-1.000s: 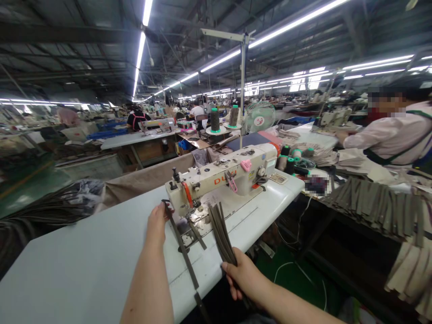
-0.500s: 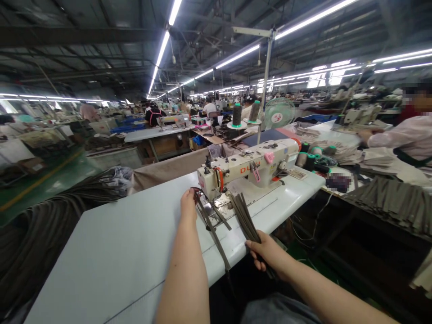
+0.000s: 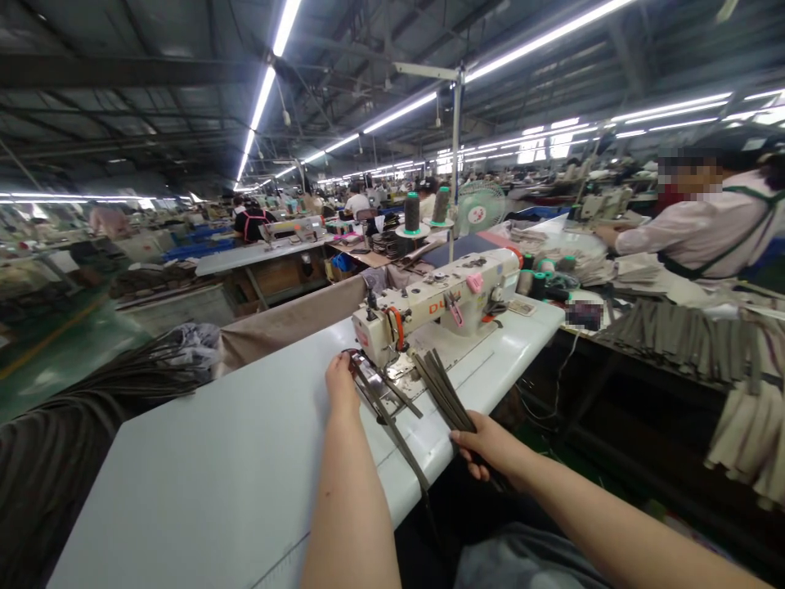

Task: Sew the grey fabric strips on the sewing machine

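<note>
Beside the needle end of a white sewing machine (image 3: 438, 307), my left hand (image 3: 342, 383) has its fingers closed at the upper end of a narrow dark grey-brown fabric strip (image 3: 401, 446). A dark reddish, shiny piece by these fingertips is too small to make out. The strip runs down over the table's front edge. Another short strip (image 3: 401, 397) lies under the machine head. My right hand (image 3: 484, 446) is wrapped round a bundle of similar strips (image 3: 445, 393), whose far ends fan out on the table in front of the machine.
The white table (image 3: 214, 458) extends to the left. A large heap of dark strips (image 3: 74, 458) hangs at its left side. Thread cones (image 3: 411, 214) and a fan (image 3: 480, 206) stand behind. At right are stacked strips (image 3: 680, 335) and a co-worker (image 3: 711, 217) seated at another machine.
My view has turned a little to the right, so the surroundings shift left. Both hands keep their holds beside the machine, with little visible movement.
</note>
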Demonstrator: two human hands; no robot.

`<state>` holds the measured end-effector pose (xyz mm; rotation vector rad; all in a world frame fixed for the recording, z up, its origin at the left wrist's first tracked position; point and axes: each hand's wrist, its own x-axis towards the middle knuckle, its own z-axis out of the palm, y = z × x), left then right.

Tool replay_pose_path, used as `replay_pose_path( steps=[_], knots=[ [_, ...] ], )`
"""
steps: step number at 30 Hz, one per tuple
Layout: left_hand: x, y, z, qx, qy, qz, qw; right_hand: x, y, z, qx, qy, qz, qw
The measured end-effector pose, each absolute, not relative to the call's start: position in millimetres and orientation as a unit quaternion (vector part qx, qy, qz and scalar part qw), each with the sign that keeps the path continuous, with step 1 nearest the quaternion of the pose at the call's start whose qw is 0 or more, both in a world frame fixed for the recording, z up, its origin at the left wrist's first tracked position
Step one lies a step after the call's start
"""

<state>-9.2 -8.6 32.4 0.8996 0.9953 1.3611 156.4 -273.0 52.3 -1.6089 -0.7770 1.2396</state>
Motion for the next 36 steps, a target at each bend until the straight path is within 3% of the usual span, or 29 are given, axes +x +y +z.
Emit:
replay_pose_path(
  steps=[17, 30, 36],
  knots=[
    [-9, -11, 36, 0.26, 0.421, 0.609, 0.62, 165, -274, 35, -0.637, -0.319, 0.531, 0.458],
    [-15, -16, 27, 0.328, 0.437, 0.562, 0.622, 177, -274, 15, -0.589, -0.312, 0.601, 0.442],
    [-29, -12, 14, 0.408, 0.417, 0.527, 0.618, 184, -276, -1, -0.58, -0.338, 0.57, 0.473]
  ],
)
